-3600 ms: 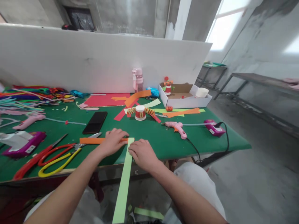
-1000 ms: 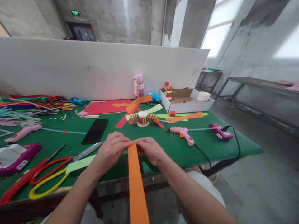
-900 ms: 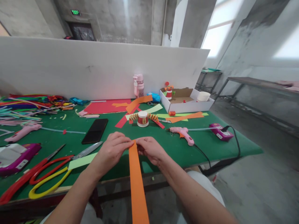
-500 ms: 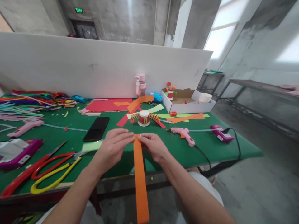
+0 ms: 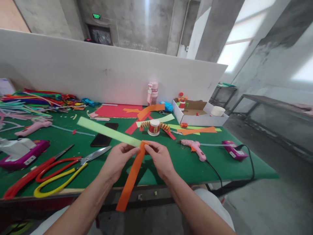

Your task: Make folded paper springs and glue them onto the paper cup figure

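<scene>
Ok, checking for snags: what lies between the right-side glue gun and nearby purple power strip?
A thin pale stick runs from the glue gun toward the power strip, in the head view.

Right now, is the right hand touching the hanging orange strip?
Touching: the head view shows the right hand pinching the hanging orange strip, thumb across its top.

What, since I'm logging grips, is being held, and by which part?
The left hand and right hand pinch a flat, orange paper strip and a flat, pale green paper strip at their overlapping ends.
</scene>
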